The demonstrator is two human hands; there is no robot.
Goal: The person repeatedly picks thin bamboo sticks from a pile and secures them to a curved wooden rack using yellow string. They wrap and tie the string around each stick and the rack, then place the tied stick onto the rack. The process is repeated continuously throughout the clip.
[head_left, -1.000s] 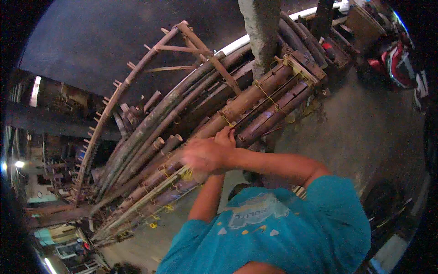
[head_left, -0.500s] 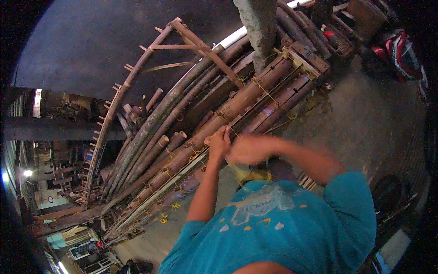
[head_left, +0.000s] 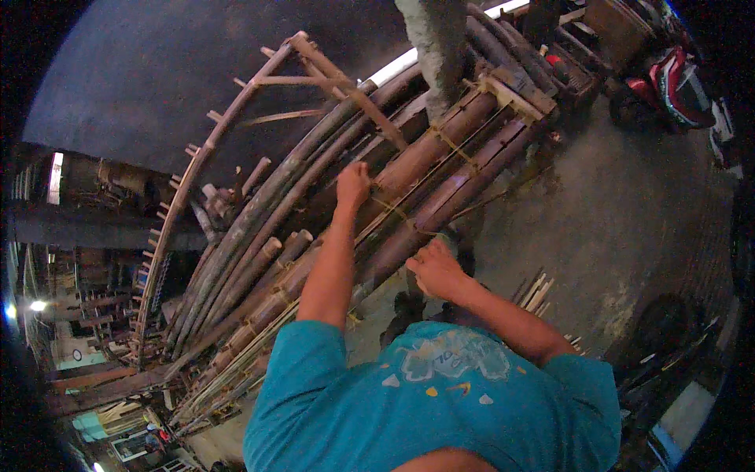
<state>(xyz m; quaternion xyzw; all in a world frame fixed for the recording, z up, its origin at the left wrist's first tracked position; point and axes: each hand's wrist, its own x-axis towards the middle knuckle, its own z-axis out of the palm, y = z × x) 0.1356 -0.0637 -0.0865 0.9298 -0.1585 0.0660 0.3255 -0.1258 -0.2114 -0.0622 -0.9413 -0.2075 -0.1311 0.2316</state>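
A thin yellow cord (head_left: 393,209) runs across two long brown bamboo poles that lie side by side. My left hand (head_left: 354,186) is a closed fist at the far side of the upper pole (head_left: 413,164), gripping the cord. On the near side, below the lower pole (head_left: 472,182), my right hand (head_left: 434,267) is closed around the cord's other stretch. The cord looks drawn tight between my hands. Another yellow lashing (head_left: 456,146) crosses both poles farther up. Thin pale strips lie along the gap between the poles, lower left.
A wooden end block (head_left: 515,94) joins the poles near a rough post (head_left: 435,55). Behind them lean several curved bamboo poles (head_left: 275,173) and a pegged ladder-like frame (head_left: 206,149). Loose sticks (head_left: 536,293) lie right of my right arm. A red and black motorcycle (head_left: 675,90) stands far right.
My hands were close together over the poles, the right one blurred. Now they are apart: the left has moved up and left, the right is on the near side.
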